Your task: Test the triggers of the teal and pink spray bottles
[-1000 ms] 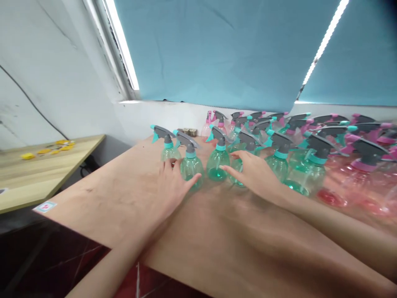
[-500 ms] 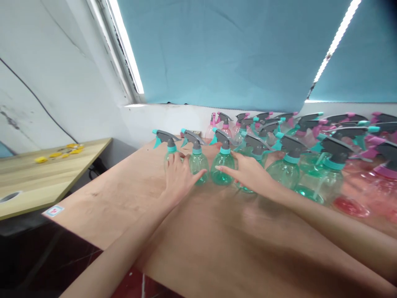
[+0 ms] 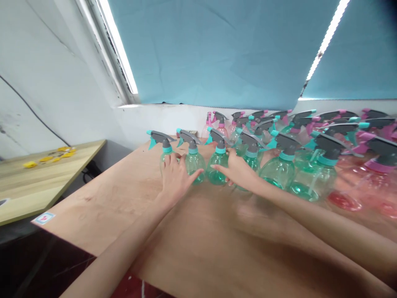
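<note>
A front row of green spray bottles with grey and turquoise trigger heads stands upright on the wooden table. My left hand (image 3: 175, 176) has its fingers spread against the leftmost spray bottle (image 3: 166, 150), covering much of its body. Its thumb reaches across the front of the second spray bottle (image 3: 192, 159). Around the third spray bottle (image 3: 216, 176) is my right hand (image 3: 240, 167), with the thumb across its front and the other fingers at its right side, partly hidden. Right beside that hand stands a fourth spray bottle (image 3: 252, 159).
More green spray bottles (image 3: 277, 169) and pink spray bottles (image 3: 372, 178) crowd the right side and the back by the wall. The wooden table (image 3: 124, 186) has a sticker (image 3: 44, 218) at its left corner. A second table (image 3: 77, 161) at left carries yellow pieces (image 3: 63, 153).
The whole view has shifted slightly, so everything appears a little further left. Both hands keep nearly the same places at the bottles.
</note>
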### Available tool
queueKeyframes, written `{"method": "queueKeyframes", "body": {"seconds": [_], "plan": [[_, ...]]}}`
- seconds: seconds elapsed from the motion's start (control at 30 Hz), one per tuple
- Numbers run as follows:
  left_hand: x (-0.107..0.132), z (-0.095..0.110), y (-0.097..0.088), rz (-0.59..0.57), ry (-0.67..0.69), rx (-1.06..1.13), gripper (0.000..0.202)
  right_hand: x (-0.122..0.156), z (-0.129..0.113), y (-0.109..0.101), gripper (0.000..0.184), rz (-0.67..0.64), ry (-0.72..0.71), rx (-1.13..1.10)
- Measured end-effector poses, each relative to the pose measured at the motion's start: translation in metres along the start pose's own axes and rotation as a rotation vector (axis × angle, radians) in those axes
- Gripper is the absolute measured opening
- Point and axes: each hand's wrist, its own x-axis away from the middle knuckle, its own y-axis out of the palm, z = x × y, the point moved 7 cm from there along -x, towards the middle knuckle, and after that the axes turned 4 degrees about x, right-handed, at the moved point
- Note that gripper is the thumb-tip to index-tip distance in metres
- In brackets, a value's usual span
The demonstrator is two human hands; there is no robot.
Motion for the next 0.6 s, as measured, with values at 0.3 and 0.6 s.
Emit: {"method": "queueKeyframes", "body": {"seconds": [0.3,0.6], "plan": [[0.005,0.004,-0.001,0.046,-0.014,0.049,0.071,-0.006,0.002,0.005,0.068,0.016,-0.002,-0.017],[0.035,0.025,-0.026,0.055,0.108,0.265,0.043,0.001,0.001,-0.002,0.067,0.027,0.012,0.143]]}}
